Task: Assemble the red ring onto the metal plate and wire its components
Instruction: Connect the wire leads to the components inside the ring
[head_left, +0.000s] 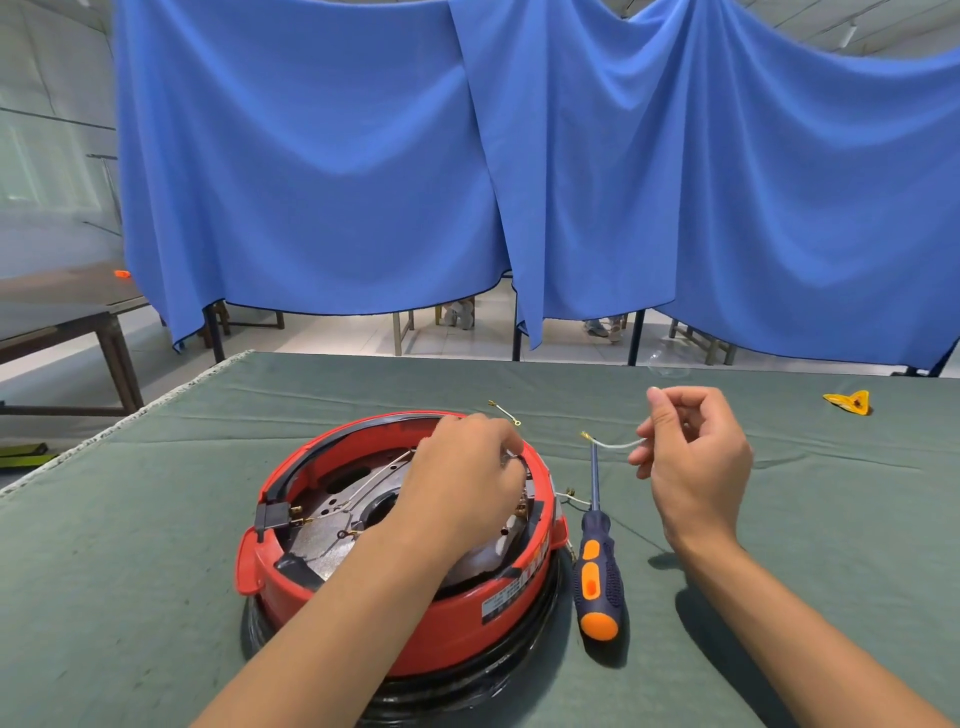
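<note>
Wire (615, 445) lay pinched in the right hand (693, 467), its terminal end pointing left toward the red ring (415, 613) on the tabletop (156, 519) — where the left hand (467, 467), nearer, gripped something small at the rim.

Red ring (457, 631), grey metal plate (332, 512), navy-and-orange screwdriver (597, 577), green table cover (130, 561), blue curtain (311, 156)

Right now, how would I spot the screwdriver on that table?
Find the big red ring on the green table. Just right of it lies the screwdriver, pointing away. Unlike the thin white wires nearby, it has a chunky navy-and-orange handle.
</note>
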